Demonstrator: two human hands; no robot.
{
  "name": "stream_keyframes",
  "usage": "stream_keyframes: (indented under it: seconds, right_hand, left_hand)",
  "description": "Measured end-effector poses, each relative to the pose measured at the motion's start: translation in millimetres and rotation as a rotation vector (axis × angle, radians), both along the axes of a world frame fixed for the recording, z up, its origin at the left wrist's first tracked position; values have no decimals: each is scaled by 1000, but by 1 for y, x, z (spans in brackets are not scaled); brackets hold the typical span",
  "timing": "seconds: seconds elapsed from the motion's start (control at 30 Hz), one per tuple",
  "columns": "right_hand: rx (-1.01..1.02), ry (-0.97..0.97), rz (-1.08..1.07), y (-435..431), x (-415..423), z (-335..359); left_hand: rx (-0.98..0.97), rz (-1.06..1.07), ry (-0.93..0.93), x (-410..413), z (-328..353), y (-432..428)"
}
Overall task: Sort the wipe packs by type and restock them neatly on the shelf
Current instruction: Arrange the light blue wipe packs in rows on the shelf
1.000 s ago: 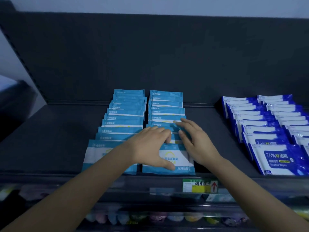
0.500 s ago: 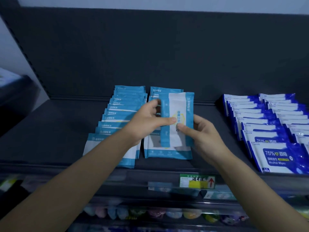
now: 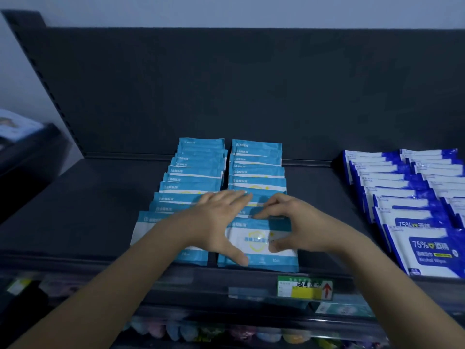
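Two rows of light-blue wipe packs (image 3: 198, 170) lie overlapped in the middle of the dark shelf (image 3: 75, 197). The front light-blue pack (image 3: 254, 241) of the right row lies flat at the shelf's front edge. My left hand (image 3: 216, 217) rests over it with straight fingers on the packs behind and its thumb pressing the pack's lower left corner. My right hand (image 3: 294, 224) holds the same pack, with curled fingers at the top edge and the thumb on the face near the right side. Dark-blue 75% alcohol wipe packs (image 3: 427, 250) fill two rows at the right.
A price label (image 3: 304, 288) sits on the shelf's front rail below the right hand. Bare shelf surface lies left of the light-blue rows and between them and the dark-blue rows. A lower shelf holds several coloured items (image 3: 226, 333). A dark back panel (image 3: 226, 91) closes the shelf.
Half a second ago both hands held a light-blue pack turned on end above the right row. It now lies flat at that row's front, with both hands on it.
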State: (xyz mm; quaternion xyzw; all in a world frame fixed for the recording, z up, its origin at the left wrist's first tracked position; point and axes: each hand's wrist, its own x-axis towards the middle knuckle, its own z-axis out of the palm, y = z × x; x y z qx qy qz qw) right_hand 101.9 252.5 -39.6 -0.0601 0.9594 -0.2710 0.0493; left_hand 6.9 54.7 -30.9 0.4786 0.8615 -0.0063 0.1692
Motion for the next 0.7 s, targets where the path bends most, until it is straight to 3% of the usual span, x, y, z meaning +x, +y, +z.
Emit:
stream_keyframes:
  seconds: [0.1,0.23,0.33,0.47,0.57,0.7]
  right_hand:
    - [-61,62,-34,4,-1,-6]
    - [-162,376,-378,12,-22,-15]
    - [-170,267,-524,13,-53,-21]
    - [-743,157,-721,7,-83,-27]
    - [-815,176,-729,8,-83,-32]
    - [-1021,86,-763,24,-89,-33]
  left_hand:
    - [-13,12,-45,4,-6,2]
    - [218,137,33,-9,-9,13]
    - [176,185,211,-29,-14,38]
    - [120,254,186,-49,-17,64]
    - [95,263,130,-54,-23,70]
    - [135,222,242,-63,-23,74]
